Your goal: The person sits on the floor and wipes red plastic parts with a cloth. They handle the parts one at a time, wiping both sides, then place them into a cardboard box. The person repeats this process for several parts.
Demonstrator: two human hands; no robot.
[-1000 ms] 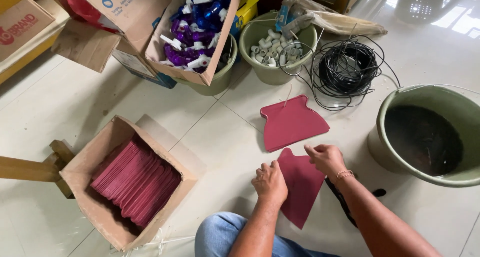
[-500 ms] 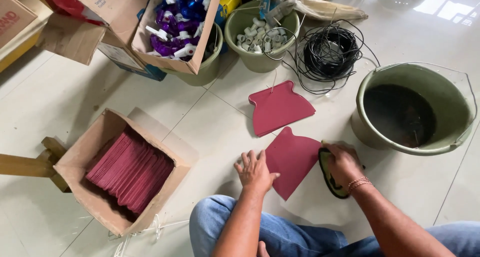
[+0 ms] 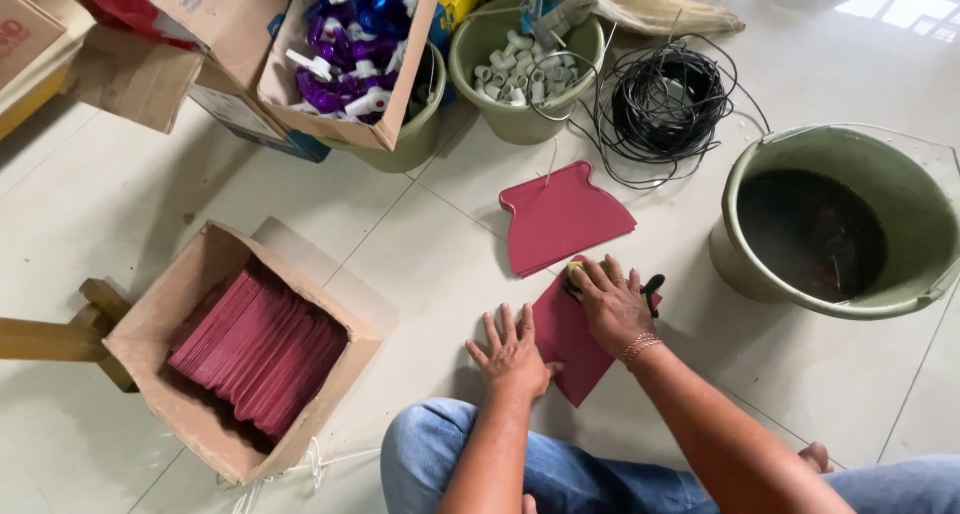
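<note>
A maroon shaped sheet lies on the tiled floor in front of my knees. My left hand rests flat with fingers spread on the floor at the sheet's left edge. My right hand presses a yellow and black sponge onto the sheet's upper part; most of the sponge is hidden under my fingers. A second maroon sheet or small stack lies just beyond, apart from my hands.
An open cardboard box of stacked maroon sheets stands at the left. A green bucket with dark liquid is at the right. Behind are a black wire coil, a green tub of white pieces and a box of purple spray bottles.
My right hand has carried the sponge from the floor right of the sheet onto the sheet's upper part. My left hand stayed at the sheet's left edge.
</note>
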